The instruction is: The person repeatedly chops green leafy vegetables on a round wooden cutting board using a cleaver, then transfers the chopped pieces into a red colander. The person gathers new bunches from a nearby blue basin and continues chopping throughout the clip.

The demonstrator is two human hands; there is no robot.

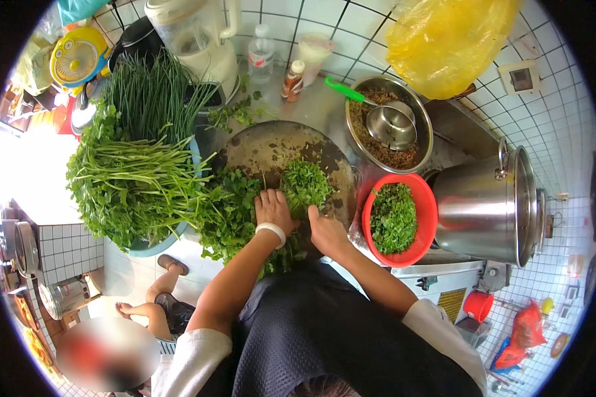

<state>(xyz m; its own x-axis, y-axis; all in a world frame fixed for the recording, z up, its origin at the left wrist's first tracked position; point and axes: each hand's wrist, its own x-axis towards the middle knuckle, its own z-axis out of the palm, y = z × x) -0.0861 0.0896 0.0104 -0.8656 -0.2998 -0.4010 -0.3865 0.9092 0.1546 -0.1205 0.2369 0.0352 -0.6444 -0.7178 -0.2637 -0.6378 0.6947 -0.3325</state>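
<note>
My left hand [273,210], with a white band at the wrist, presses down on a bunch of leafy cilantro [232,198] on the round chopping board [255,142]. Its fingers are curled over the stems. Close by on the right, my right hand [328,233] is closed around what looks like a knife [304,230], seen nearly edge-on and mostly hidden. Just beyond the hands lies a pile of chopped cilantro [307,184]. More chopped greens [394,218] fill a red plastic basket [428,213] to the right of the board.
Left, a blue basin [157,247] overflows with long-stemmed greens [129,172] and thin chives [146,99]. A steel bowl [425,109] of brown crumbly food holds a green-handled ladle [392,124]. A large steel pot [477,205] stands right; a blender [192,40] and bottle [261,54] stand behind.
</note>
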